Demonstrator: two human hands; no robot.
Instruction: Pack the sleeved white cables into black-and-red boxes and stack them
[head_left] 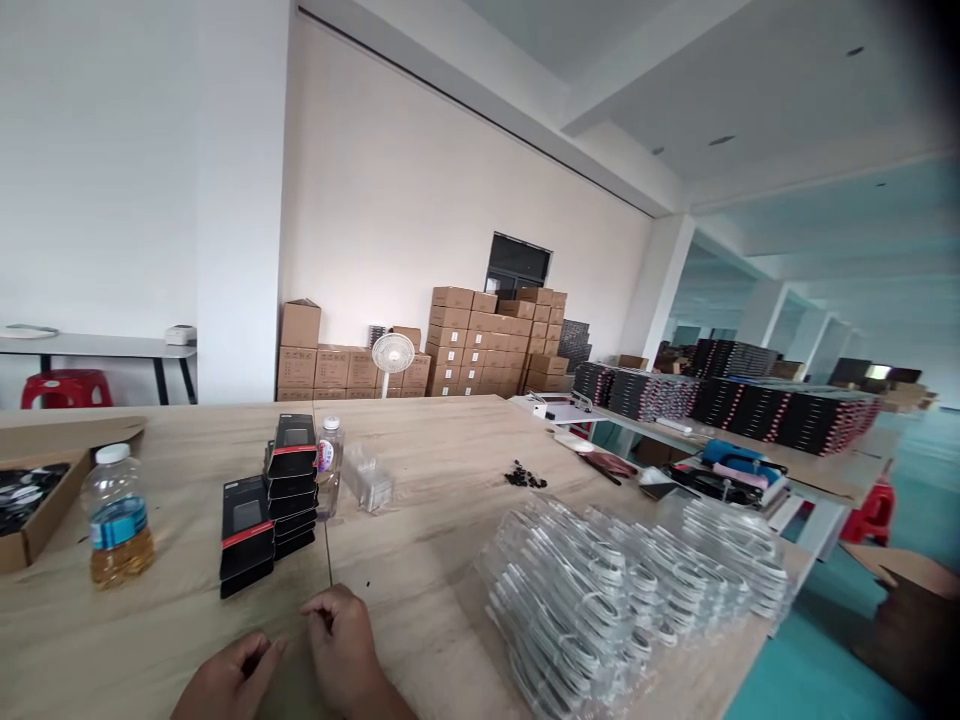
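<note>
My left hand [231, 678] is closed at the bottom edge, thumb and fingers pinched together. A dark spot shows between them, but I cannot tell whether it is a small part or shadow. To its right, my right hand [343, 645] is curled just above the wooden table [420, 570]; whatever its fingers hold, if anything, is hidden. Beyond the hands stand stacked black boxes with red bands, a front stack [246, 535] and a taller one [294, 480]. One tiny black piece [368, 584] lies near my right hand.
Bagged white cables [585, 600] are piled at right, with small black parts [525, 475] behind them. Two bottles, one with amber liquid [121, 525] and one clear [330, 465], stand at left. Clear plastic pieces [369, 480] lie mid-table. A carton [52, 515] sits far left.
</note>
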